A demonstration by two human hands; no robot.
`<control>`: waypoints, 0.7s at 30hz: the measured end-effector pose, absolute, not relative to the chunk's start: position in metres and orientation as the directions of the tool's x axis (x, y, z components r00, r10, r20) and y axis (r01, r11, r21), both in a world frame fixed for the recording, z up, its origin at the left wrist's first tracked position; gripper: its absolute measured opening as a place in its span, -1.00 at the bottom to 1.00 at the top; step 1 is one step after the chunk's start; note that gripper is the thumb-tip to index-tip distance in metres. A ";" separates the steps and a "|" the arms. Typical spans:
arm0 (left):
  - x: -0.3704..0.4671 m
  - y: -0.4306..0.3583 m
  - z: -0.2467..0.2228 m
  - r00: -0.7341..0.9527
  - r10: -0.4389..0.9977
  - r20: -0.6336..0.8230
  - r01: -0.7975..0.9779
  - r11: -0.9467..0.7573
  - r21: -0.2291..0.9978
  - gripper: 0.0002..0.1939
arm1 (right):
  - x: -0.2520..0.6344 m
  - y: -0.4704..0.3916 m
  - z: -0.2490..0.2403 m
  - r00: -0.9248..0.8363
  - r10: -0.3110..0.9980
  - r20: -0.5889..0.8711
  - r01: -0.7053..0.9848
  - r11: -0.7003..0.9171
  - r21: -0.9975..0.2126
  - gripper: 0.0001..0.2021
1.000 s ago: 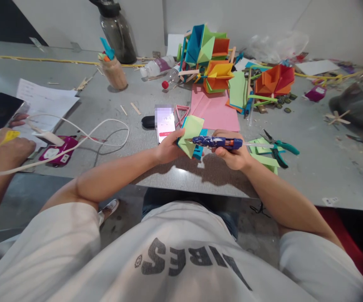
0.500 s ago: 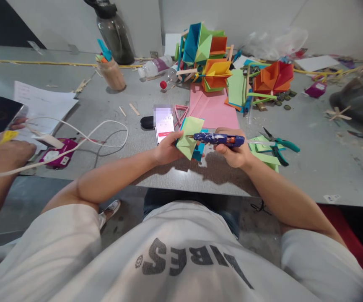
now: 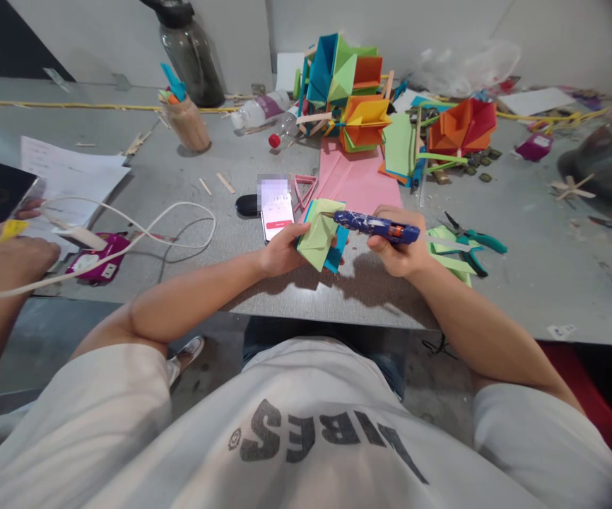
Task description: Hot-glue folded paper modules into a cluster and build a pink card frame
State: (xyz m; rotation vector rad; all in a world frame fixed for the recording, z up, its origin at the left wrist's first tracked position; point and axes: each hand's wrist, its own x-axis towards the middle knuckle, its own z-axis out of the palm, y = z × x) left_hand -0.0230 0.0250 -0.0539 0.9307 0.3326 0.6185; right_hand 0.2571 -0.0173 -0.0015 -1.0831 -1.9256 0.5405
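left hand [image 3: 287,249]: folded paper [image 3: 316,244] clasped under thumb | right hand [image 3: 400,254]: glue gun [image 3: 372,225] gripped, nozzle [image 3: 329,214] at paper

Left forearm [image 3: 200,285] is slanting inward, and the left hand [image 3: 280,253] is gripping, thumb lying on top, most fingers hiding underneath; over on the other side the right forearm [image 3: 461,318] is angling in too, the right hand [image 3: 404,256] clasping, fingers curling round, both hands facing each other, just apart
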 end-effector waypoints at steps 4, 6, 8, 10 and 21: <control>-0.022 0.025 -0.056 0.774 0.633 -0.002 -0.357 0.439 0.824 -0.34 | 0.257 -0.019 0.001 -0.256 0.808 0.530 0.517 0.578 -0.632 -0.19; -0.022 0.025 -0.057 0.772 0.636 0.002 -0.368 0.443 0.817 -0.33 | 0.257 -0.019 -0.001 -0.225 0.794 0.564 0.528 0.586 -0.614 -0.21; -0.022 0.027 -0.057 0.768 0.640 0.005 -0.384 0.455 0.803 -0.33 | 0.258 -0.017 -0.004 -0.195 0.761 0.618 0.516 0.616 -0.596 -0.25; -0.022 0.029 -0.057 0.769 0.639 0.010 -0.398 0.467 0.790 -0.32 | 0.259 -0.013 -0.008 -0.176 0.693 0.699 0.470 0.683 -0.559 -0.31; -0.026 0.040 -0.065 0.764 0.645 0.017 -0.441 0.502 0.744 -0.30 | 0.260 -0.010 -0.004 -0.422 0.598 0.682 0.220 0.797 -0.563 -0.39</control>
